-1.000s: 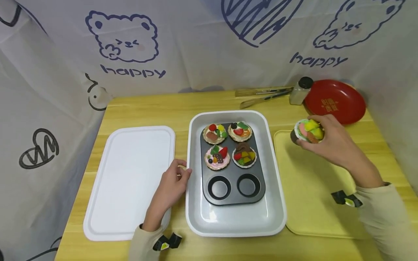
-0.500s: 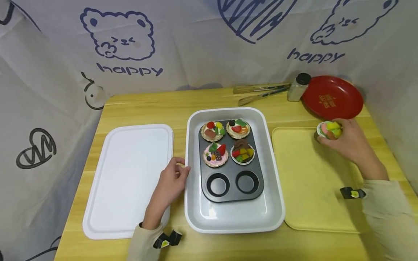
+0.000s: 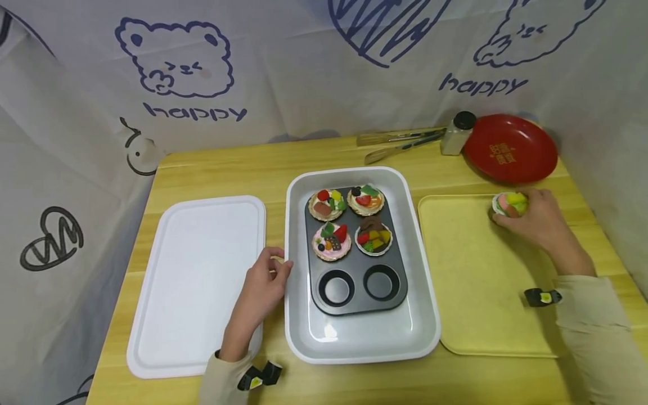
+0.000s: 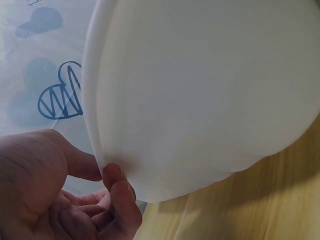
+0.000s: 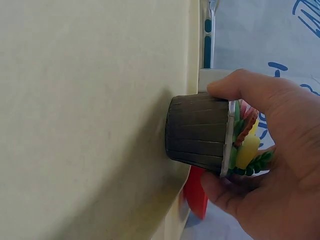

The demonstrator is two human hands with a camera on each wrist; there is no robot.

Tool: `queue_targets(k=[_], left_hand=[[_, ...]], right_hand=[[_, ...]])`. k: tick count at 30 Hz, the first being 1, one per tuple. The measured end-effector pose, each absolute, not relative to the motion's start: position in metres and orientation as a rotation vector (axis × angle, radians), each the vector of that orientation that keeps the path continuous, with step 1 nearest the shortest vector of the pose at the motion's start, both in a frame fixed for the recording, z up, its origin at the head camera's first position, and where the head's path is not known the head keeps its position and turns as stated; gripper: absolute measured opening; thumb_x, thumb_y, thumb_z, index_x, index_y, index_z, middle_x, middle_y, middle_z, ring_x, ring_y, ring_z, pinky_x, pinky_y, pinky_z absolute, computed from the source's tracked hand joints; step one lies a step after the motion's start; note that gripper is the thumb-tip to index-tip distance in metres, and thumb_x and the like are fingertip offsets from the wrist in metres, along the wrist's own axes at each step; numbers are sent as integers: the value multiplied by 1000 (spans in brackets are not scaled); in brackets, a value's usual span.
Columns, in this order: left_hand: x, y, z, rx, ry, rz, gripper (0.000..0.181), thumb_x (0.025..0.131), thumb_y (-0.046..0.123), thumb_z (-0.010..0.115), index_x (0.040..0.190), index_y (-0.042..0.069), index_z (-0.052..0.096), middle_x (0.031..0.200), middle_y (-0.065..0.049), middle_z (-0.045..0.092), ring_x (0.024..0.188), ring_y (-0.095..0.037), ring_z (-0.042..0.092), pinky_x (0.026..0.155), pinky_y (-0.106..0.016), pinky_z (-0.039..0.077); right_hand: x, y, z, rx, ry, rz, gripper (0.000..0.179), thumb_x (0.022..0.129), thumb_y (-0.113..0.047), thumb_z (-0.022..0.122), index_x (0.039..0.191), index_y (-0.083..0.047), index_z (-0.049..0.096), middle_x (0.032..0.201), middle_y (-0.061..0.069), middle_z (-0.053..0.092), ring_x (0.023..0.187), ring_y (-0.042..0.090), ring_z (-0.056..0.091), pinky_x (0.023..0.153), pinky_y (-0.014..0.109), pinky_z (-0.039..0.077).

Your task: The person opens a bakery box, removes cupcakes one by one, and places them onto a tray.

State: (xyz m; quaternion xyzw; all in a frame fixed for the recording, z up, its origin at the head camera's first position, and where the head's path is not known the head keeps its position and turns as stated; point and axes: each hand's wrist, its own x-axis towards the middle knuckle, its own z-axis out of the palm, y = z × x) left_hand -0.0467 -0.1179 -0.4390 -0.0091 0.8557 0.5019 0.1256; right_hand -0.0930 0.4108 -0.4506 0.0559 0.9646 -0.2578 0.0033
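1. Right hand (image 3: 543,222): thumb and fingers grip a small cake in a dark brown pleated cup (image 5: 197,131), topped pink, yellow and green.
2. That cake's place: upright, by the far edge of a flat yellow rectangular tray (image 3: 476,304); from here I cannot tell whether its base touches.
3. Left hand (image 3: 263,281): thumb and fingertips pinch the left rim of a deep, glossy white rectangular tray (image 3: 354,340).
4. Inside that: one dark grey six-well muffin tin (image 3: 359,288); four fruit-topped tarts (image 3: 331,243) occupy its back and middle rows.
5. Far left: one flat white rectangular tray (image 3: 202,281).
6. Back right: one round red plate (image 3: 523,149), beside a black-capped clear shaker (image 3: 457,139).
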Motion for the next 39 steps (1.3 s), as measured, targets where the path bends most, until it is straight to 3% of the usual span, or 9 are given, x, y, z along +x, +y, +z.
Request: queue_targets(k=[9, 15, 20, 26, 33, 39], left_hand=[[-46, -118, -439, -33, 2505, 1480, 25, 101, 18, 58, 122, 4, 52, 81, -13, 64, 54, -16, 60, 52, -28, 48], [-48, -117, -440, -20, 2518, 1481, 24, 100, 16, 59, 120, 4, 53, 81, -12, 64, 53, -13, 58, 52, -26, 46], [-47, -117, -440, -17, 2551, 1462, 24, 100, 15, 60, 119, 4, 53, 82, -11, 65, 58, -13, 59, 54, -26, 46], [-45, -118, -440, -12, 2555, 1469, 24, 100, 15, 59, 120, 3, 54, 84, -10, 66, 66, -16, 64, 58, -27, 48], [-45, -119, -440, 6, 2583, 1432, 25, 101, 16, 59, 121, 3, 53, 83, -10, 65, 64, -14, 60, 60, -27, 46], [-44, -119, -440, 15, 2590, 1429, 26, 101, 17, 58, 122, 2, 53, 84, -10, 65, 66, -14, 60, 61, -28, 47]], right_hand=[[-95, 410, -448, 174, 3011, -754, 77, 83, -33, 78, 134, 14, 43, 122, 43, 41, 114, 60, 35, 85, 68, 34], [-87, 398, -422, 198, 2995, -565, 99, 82, -51, 78, 138, 18, 33, 124, 46, 36, 113, 63, 31, 89, 71, 30], [-81, 361, -383, 29, 3038, -517, 80, 86, -45, 76, 125, 14, 41, 112, 38, 47, 108, 57, 39, 92, 68, 31], [-75, 313, -343, -58, 2874, -560, 82, 92, -49, 68, 143, 9, 38, 126, 35, 54, 109, 50, 55, 87, 67, 44], [-67, 261, -327, -189, 2861, -614, 72, 91, -47, 70, 141, 0, 49, 120, 24, 65, 105, 39, 64, 85, 59, 49], [-70, 221, -323, -285, 2875, -688, 64, 91, -42, 72, 138, -2, 54, 122, 20, 65, 105, 34, 64, 82, 53, 52]])
